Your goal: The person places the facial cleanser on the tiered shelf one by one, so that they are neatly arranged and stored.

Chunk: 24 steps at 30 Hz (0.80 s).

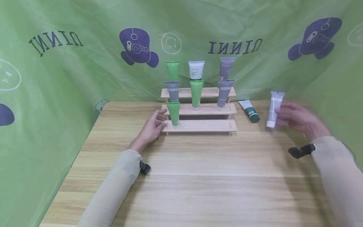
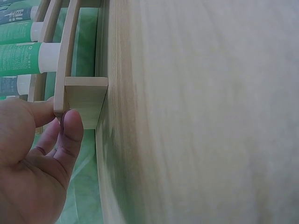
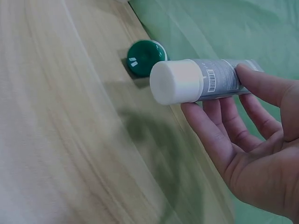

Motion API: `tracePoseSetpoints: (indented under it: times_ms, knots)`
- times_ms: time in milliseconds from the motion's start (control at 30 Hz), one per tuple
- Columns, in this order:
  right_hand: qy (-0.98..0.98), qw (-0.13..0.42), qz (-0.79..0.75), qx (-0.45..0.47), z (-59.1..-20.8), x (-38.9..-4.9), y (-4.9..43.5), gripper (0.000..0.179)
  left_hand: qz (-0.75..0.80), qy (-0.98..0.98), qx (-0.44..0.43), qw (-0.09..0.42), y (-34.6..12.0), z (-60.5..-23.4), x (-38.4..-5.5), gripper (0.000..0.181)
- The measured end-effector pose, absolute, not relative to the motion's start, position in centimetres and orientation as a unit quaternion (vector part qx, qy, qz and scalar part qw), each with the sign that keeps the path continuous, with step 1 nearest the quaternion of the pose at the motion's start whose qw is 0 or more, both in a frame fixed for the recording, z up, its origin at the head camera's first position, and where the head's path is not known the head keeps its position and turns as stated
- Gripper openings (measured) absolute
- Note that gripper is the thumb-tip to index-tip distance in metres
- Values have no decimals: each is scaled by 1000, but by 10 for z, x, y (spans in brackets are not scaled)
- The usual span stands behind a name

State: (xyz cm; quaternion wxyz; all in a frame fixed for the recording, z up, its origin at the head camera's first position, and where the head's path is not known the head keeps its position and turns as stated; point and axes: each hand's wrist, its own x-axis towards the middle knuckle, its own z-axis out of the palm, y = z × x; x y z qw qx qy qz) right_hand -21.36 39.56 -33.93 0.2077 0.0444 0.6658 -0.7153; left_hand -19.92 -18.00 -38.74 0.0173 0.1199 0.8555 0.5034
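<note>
My right hand (image 1: 297,118) holds a grey squeeze tube (image 1: 274,108) with a white cap, above the table's right side. In the right wrist view the thumb lies on one side of this tube and the fingers support the other. My left hand (image 1: 151,127) pinches the left end of the lowest step of a three-tier wooden display rack (image 1: 204,125), as the left wrist view shows. A green tube (image 1: 174,114) stands on that step near the left hand. Grey and green tubes stand on the middle step. Green, white and grey-purple tubes stand on the top one.
A white and dark green tube (image 1: 250,111) lies on the wooden table (image 1: 198,189) between the rack and my right hand. A green printed cloth (image 1: 99,72) hangs behind the table and along its sides.
</note>
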Motion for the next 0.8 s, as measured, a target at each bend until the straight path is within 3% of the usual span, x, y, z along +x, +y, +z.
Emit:
tracePoseSetpoints:
  times_ms: [300,600,800]
  knots:
    - [675,136,-725,16,-342,-187,378,31,510,851,123,18,-180,-387,-200,61]
    - [780,91,-619,6,-347,-157,361,33,509,851,126,18,-180,-387,-200,62]
    - [769,74,-635,-16,-351,-136,350,35,508,852,124,17,-182,-388,-200,62]
